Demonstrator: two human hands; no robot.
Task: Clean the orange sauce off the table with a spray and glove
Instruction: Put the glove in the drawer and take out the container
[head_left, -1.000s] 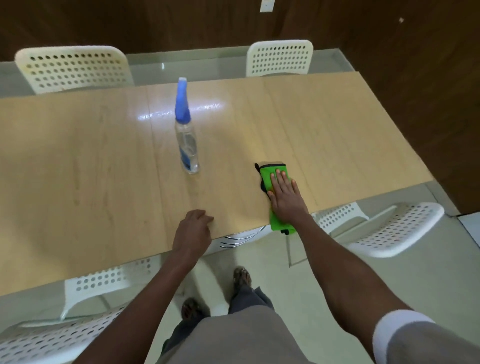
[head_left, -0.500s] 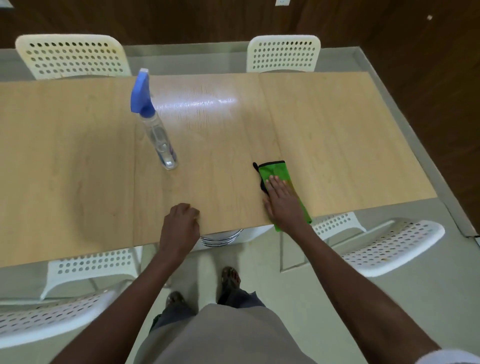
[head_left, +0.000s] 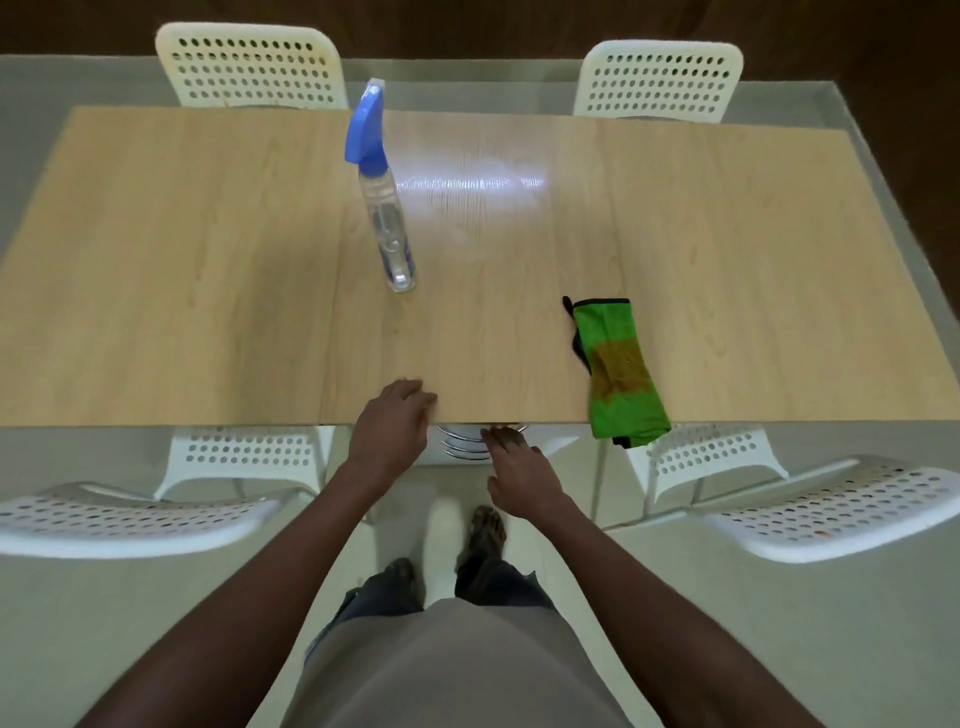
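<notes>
Green glove (head_left: 618, 371) overhangs the table's (head_left: 208, 260) near edge, sauce-stained; could slip off. My left hand (head_left: 392, 423) rests loosely curled on that edge, right hand (head_left: 519, 470) relaxed, empty.

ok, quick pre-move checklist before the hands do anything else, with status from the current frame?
1. Orange sauce gone from table: ok, none visible on the wood.
2. Green glove released: ok, lying at the near edge, stained brown-orange, one end overhanging.
3. Spray bottle upright, untouched: ok.
4. Right hand free: ok, open, off the table.
5. Left hand free: ok, resting on the table edge, holding nothing.
6. Glove stable on the edge: cannot tell.
</notes>
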